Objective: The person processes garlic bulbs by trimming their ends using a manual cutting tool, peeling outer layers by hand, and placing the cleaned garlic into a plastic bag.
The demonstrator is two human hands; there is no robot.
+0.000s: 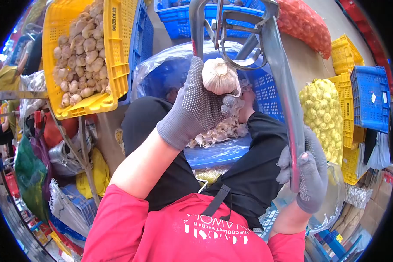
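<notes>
My left hand (pixel 195 102), in a grey dotted glove, holds a whitish garlic bulb (pixel 219 76) just below the metal ring of a large cutting tool. My right hand (pixel 307 168), also gloved, is wrapped round the red-tinged lower handle of this metal tool (pixel 280 65), with a fingertip showing through the glove. The tool's other arm reaches down to the fingertips of my left hand. Beneath the bulb, a blue crate (pixel 266 94) lined with clear plastic holds loose garlic skins (pixel 220 133) between my legs.
A yellow crate (pixel 113 52) of garlic bulbs stands upper left. Blue crates (pixel 174 19) are at the top, beside a red net sack (pixel 305 26). On the right are a net sack of pale bulbs (pixel 322 120) and stacked yellow and blue crates (pixel 371 98).
</notes>
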